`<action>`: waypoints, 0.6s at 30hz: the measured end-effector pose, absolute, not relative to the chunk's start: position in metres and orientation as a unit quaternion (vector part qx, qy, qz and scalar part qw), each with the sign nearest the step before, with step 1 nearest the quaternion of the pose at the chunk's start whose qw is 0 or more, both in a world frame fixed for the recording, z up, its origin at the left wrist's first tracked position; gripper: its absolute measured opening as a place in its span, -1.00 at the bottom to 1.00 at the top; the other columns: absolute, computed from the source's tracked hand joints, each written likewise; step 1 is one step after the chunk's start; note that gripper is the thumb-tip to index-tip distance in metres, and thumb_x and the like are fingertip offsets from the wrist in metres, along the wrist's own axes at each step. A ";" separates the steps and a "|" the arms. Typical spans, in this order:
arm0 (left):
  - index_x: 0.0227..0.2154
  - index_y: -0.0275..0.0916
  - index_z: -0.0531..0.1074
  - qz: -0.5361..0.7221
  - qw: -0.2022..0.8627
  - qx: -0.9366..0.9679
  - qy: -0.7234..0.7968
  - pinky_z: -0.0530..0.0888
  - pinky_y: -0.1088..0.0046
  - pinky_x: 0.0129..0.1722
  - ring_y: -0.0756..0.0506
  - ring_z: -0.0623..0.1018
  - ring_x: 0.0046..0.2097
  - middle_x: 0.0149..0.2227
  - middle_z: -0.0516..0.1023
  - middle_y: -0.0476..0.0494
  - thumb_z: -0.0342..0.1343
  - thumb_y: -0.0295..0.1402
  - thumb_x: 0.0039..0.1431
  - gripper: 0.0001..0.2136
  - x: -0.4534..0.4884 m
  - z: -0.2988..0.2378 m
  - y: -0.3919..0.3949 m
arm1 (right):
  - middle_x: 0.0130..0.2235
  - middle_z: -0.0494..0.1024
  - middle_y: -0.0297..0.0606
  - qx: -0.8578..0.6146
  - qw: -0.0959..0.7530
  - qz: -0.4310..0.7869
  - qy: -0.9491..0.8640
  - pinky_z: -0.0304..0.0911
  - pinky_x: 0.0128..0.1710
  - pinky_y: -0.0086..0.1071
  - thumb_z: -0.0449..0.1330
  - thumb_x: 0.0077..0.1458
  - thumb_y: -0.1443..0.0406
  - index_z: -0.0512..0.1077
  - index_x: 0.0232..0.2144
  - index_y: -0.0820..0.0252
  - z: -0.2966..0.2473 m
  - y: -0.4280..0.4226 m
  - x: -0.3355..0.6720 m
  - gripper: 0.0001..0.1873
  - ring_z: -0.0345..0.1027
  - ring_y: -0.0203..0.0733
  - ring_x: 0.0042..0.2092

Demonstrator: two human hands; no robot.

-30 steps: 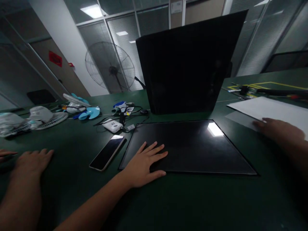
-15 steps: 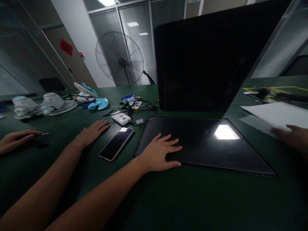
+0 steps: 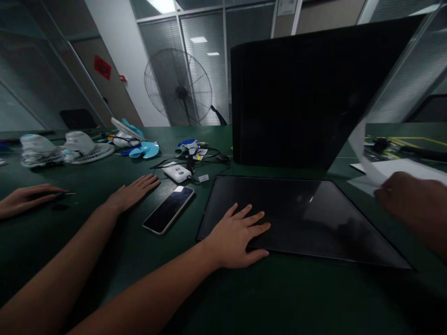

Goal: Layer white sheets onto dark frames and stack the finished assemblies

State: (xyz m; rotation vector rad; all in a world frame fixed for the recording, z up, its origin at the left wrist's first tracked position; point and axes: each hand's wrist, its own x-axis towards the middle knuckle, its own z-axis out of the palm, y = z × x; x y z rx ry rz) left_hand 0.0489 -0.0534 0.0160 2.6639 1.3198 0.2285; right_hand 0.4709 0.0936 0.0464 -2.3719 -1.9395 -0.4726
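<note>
L hand (image 3: 240,235) flat on dark glass panel (image 3: 314,209) lying on green surface (image 3: 244,298), fingers spread wide. R hand (image 3: 410,202) at curled-up white sheet (image 3: 365,156) by panel's right edge; dark and blurred, can't tell its fingers' grip. Arm cut off at frame edge. Co-worker's hand (image 3: 134,191) near phone (image 3: 169,209).

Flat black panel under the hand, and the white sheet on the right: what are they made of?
The flat black panel is probably glass or glossy plastic: it reflects faintly. The white sheet looks like thin paper or film: it curls above the right hand.
</note>
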 end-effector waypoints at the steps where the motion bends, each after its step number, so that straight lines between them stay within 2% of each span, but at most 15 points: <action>1: 0.39 -0.07 0.22 0.081 0.070 0.894 0.435 0.10 -0.33 0.37 -0.45 0.14 0.47 0.46 0.18 -0.18 -0.03 0.13 0.37 -0.35 0.049 0.015 -0.053 | -0.26 0.52 0.07 -0.738 0.008 -0.142 -0.660 0.12 -0.37 -0.12 -0.09 0.33 -0.01 0.48 -0.14 0.18 0.051 0.074 0.438 -0.51 0.47 0.17 -0.28; 4: 0.26 -0.16 0.41 0.123 0.010 0.910 0.397 0.32 -0.14 0.29 -0.37 0.35 0.37 0.35 0.38 -0.25 0.03 0.02 0.38 -0.47 0.048 0.014 -0.050 | -0.16 0.58 -0.02 -0.569 0.020 -0.114 -0.814 0.27 -0.35 -0.17 0.03 0.27 0.23 0.45 -0.02 0.24 0.045 0.020 0.349 -0.66 0.50 0.02 -0.27; 6: -0.02 -0.21 0.58 0.176 -0.071 0.922 0.337 0.50 0.13 0.06 -0.24 0.55 0.12 0.10 0.59 -0.25 0.07 -0.13 0.36 -0.67 0.048 0.014 -0.050 | -0.09 0.60 -0.11 -0.491 0.015 -0.086 -0.867 0.41 -0.20 -0.21 0.06 0.23 0.34 0.48 -0.03 0.19 0.030 -0.004 0.312 -0.69 0.53 -0.07 -0.15; 8: -0.35 -0.22 0.58 0.241 -0.174 0.923 0.243 0.49 0.29 -0.23 -0.12 0.57 -0.20 -0.25 0.62 -0.15 0.11 -0.27 0.30 -0.80 0.048 0.016 -0.054 | 0.08 0.56 -0.13 -0.410 0.041 -0.086 -0.907 0.45 0.02 -0.20 0.04 0.20 0.44 0.48 0.07 0.16 0.013 -0.018 0.294 -0.57 0.50 -0.08 0.05; 10: -0.51 -0.19 0.51 0.306 -0.262 0.903 0.149 0.38 0.32 -0.38 -0.07 0.47 -0.36 -0.43 0.52 -0.05 0.14 -0.33 0.26 -0.79 0.049 0.020 -0.061 | 0.19 0.49 -0.14 -0.333 0.095 -0.099 -0.933 0.45 0.11 -0.11 0.03 0.22 0.44 0.46 0.14 0.17 0.000 -0.023 0.291 -0.52 0.43 -0.03 0.16; 12: -0.53 -0.17 0.49 0.358 -0.308 0.875 0.104 0.35 0.31 -0.39 -0.06 0.44 -0.37 -0.46 0.49 -0.02 0.17 -0.34 0.25 -0.78 0.052 0.024 -0.071 | 0.20 0.49 -0.13 -0.291 0.143 -0.104 -0.940 0.47 0.08 0.00 0.07 0.28 0.33 0.49 0.13 0.18 -0.006 -0.026 0.294 -0.59 0.43 0.05 0.16; 15: -0.44 -0.18 0.53 0.344 -0.292 0.871 0.194 0.41 0.28 -0.29 -0.09 0.48 -0.30 -0.39 0.56 -0.05 0.16 -0.33 0.25 -0.84 0.058 0.032 -0.080 | 0.23 0.45 -0.11 -0.290 0.160 -0.090 -0.939 0.43 0.12 0.07 0.14 0.29 0.14 0.48 0.16 0.18 -0.007 -0.029 0.295 -0.54 0.39 0.10 0.19; 16: -0.34 -0.20 0.57 0.311 -0.266 0.877 0.252 0.45 0.25 -0.23 -0.12 0.51 -0.25 -0.31 0.60 -0.11 0.15 -0.29 0.26 -0.85 0.059 0.034 -0.080 | 0.24 0.44 -0.10 -0.290 0.158 -0.083 -0.940 0.41 0.14 0.07 0.16 0.29 0.12 0.47 0.18 0.18 -0.006 -0.029 0.295 -0.51 0.37 0.11 0.21; 18: -0.05 -0.25 0.57 0.223 -0.193 0.882 0.368 0.49 0.10 -0.04 -0.26 0.56 -0.06 -0.05 0.62 -0.27 0.13 -0.12 0.28 -0.65 0.060 0.036 -0.077 | 0.25 0.43 -0.12 -0.287 0.148 -0.064 -0.944 0.37 0.17 0.06 0.15 0.29 0.09 0.46 0.20 0.16 -0.002 -0.027 0.294 -0.48 0.35 0.09 0.22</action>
